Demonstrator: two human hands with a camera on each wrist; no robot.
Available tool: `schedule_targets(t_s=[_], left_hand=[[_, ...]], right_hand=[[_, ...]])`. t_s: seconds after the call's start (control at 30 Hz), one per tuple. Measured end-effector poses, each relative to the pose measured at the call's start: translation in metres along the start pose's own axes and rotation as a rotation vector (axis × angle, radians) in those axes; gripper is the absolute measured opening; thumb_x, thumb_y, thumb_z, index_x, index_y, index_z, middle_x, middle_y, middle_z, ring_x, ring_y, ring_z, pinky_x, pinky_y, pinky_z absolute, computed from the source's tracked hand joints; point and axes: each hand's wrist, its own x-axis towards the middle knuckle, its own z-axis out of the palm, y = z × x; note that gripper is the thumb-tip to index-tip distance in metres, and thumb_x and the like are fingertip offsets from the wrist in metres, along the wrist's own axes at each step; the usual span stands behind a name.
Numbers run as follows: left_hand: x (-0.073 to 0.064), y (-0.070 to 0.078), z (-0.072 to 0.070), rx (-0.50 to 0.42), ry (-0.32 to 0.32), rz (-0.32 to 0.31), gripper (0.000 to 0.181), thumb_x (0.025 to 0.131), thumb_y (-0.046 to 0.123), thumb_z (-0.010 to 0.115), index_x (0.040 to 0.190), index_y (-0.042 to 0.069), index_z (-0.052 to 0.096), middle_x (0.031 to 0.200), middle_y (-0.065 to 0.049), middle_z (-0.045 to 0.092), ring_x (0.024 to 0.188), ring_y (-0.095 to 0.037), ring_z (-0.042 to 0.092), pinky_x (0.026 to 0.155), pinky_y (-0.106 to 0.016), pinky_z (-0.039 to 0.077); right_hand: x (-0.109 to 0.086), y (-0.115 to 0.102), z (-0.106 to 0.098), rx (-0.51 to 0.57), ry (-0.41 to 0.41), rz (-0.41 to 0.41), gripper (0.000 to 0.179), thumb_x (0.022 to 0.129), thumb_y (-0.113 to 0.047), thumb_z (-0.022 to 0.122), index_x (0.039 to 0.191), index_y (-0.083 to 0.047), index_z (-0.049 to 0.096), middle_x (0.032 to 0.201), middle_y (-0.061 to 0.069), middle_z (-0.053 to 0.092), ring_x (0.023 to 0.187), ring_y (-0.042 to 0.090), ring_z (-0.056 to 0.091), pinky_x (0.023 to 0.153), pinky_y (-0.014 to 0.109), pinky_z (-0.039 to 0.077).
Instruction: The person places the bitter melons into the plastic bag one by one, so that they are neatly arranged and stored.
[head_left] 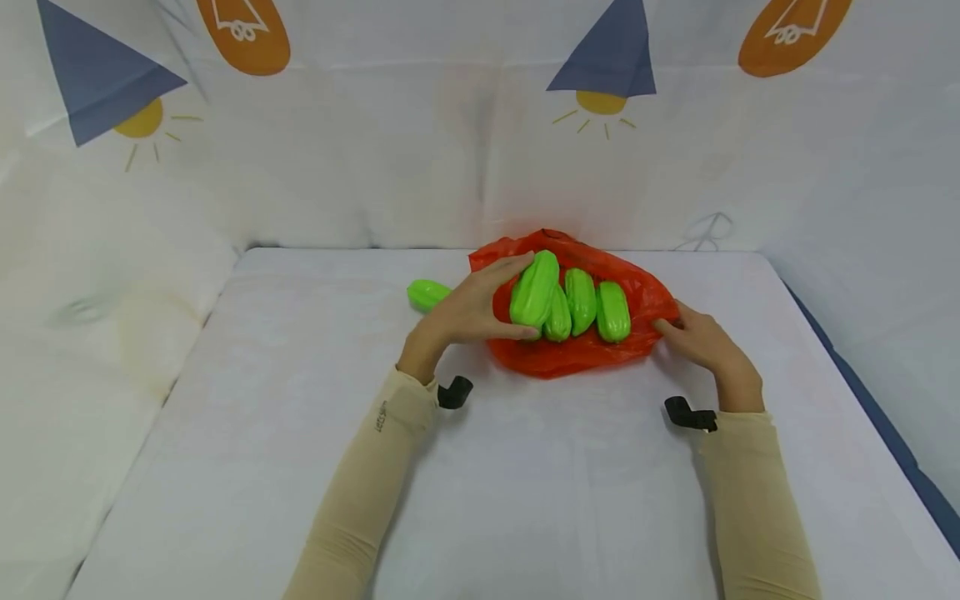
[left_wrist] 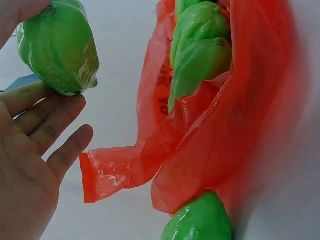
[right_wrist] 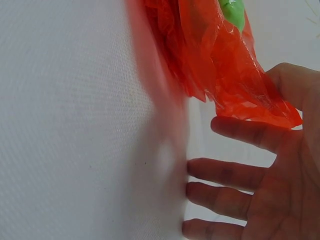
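My left hand grips a green ridged gourd between thumb and fingers. Clear film covers the gourd in the left wrist view, where it is held beside the opening of a red plastic bag. Inside the spread bag lie three similar green gourds, side by side. On the bag's right, my right hand pinches its edge between thumb and forefinger. The other fingers of that hand stretch out in the right wrist view, their tips at the white tabletop.
Another green gourd lies to the left of the bag, partly behind my left hand. The white-covered table meets a white cloth backdrop with printed shapes just behind the bag. Black wrist mounts stick out from both sleeves.
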Motion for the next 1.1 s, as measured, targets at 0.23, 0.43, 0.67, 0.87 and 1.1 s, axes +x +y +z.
schedule_targets(t_s=[0.23, 0.43, 0.67, 0.87, 1.1], left_hand=[[0.005, -0.005, 0.008, 0.021, 0.002, -0.022, 0.101, 0.078, 0.052, 0.078, 0.157, 0.024, 0.023, 0.161, 0.003, 0.026, 0.147, -0.016, 0.027, 0.117, -0.044, 0.033], [0.005, -0.006, 0.012, 0.022, 0.015, -0.047, 0.101, 0.078, 0.051, 0.078, 0.158, 0.026, 0.020, 0.161, 0.001, 0.025, 0.147, -0.016, 0.028, 0.117, -0.043, 0.033], [0.008, -0.007, 0.019, 0.081, 0.006, -0.045, 0.103, 0.081, 0.058, 0.072, 0.159, 0.026, 0.013, 0.163, 0.005, 0.021, 0.148, -0.014, 0.025, 0.119, -0.040, 0.030], [0.011, -0.007, 0.027, 0.076, -0.004, -0.052, 0.102, 0.082, 0.057, 0.071, 0.158, 0.023, 0.014, 0.161, 0.006, 0.025, 0.144, -0.016, 0.033, 0.119, -0.038, 0.031], [0.014, -0.008, 0.034, 0.131, -0.075, -0.081, 0.100, 0.084, 0.056, 0.070, 0.158, 0.019, 0.015, 0.163, -0.001, 0.022, 0.149, -0.019, 0.025, 0.121, -0.043, 0.025]], right_hand=[[-0.002, -0.001, 0.000, -0.005, -0.016, 0.025, 0.072, 0.102, -0.051, 0.030, 0.155, -0.004, 0.018, 0.143, 0.031, 0.041, 0.121, 0.047, 0.043, 0.101, 0.071, 0.036], [0.000, 0.000, -0.001, 0.000, -0.029, 0.020, 0.074, 0.102, -0.054, 0.030, 0.157, -0.007, 0.014, 0.146, 0.031, 0.037, 0.125, 0.049, 0.040, 0.102, 0.073, 0.033], [0.000, 0.000, 0.000, -0.005, -0.026, 0.014, 0.075, 0.102, -0.054, 0.030, 0.158, -0.008, 0.012, 0.147, 0.032, 0.036, 0.126, 0.049, 0.040, 0.101, 0.073, 0.033], [0.001, 0.000, 0.000, -0.006, -0.023, 0.010, 0.075, 0.102, -0.054, 0.031, 0.157, -0.007, 0.013, 0.147, 0.033, 0.036, 0.126, 0.050, 0.039, 0.101, 0.073, 0.034], [0.002, 0.000, 0.000, -0.005, -0.018, -0.001, 0.072, 0.102, -0.051, 0.031, 0.155, -0.003, 0.018, 0.144, 0.032, 0.039, 0.122, 0.049, 0.041, 0.100, 0.072, 0.036]])
